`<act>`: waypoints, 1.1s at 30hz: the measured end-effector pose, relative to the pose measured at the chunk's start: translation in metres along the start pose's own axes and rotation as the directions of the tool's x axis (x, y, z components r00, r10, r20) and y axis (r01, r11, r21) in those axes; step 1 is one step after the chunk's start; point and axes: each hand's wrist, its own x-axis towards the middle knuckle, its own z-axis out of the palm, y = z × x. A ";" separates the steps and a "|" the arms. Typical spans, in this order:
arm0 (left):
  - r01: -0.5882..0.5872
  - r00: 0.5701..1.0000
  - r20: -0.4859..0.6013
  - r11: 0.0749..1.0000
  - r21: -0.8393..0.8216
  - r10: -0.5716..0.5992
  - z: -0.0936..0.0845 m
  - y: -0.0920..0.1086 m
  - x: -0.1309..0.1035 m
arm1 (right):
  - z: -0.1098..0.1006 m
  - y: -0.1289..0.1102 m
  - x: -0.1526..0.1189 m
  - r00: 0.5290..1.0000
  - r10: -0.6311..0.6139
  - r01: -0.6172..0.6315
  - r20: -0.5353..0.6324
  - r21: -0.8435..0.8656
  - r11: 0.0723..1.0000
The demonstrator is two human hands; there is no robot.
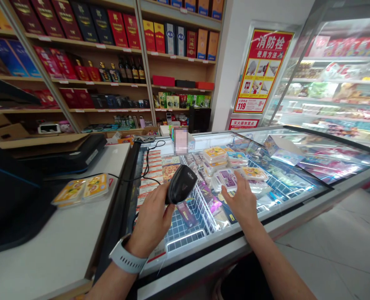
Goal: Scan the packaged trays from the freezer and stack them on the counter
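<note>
Left hand: closed round scanner, frame centre;
Right hand: open at purple-labelled pack;
Care: lift packs level.

The shop is brightly lit. White light glows inside the freezer, its glass carrying streaks of glare. The fridge at right is washed out and soft. The monitor sits in deep shadow. Shelves lean at the edges, wide-angle fashion, and a pixelated patch covers one spot.
</note>
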 end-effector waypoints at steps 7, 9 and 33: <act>0.013 1.000 0.007 1.000 -0.008 -0.013 0.000 -0.001 -0.001 | -0.004 -0.004 -0.004 0.974 -0.228 0.220 0.001 0.256 0.941; 0.016 1.000 -0.002 1.000 -0.011 -0.016 0.000 -0.001 -0.001 | -0.001 -0.007 -0.003 0.956 -0.286 0.259 0.059 0.282 0.924; 0.042 0.999 0.026 0.993 -0.109 -0.039 -0.004 -0.002 0.003 | 0.049 -0.064 0.061 0.924 -0.363 0.367 -0.118 0.539 0.758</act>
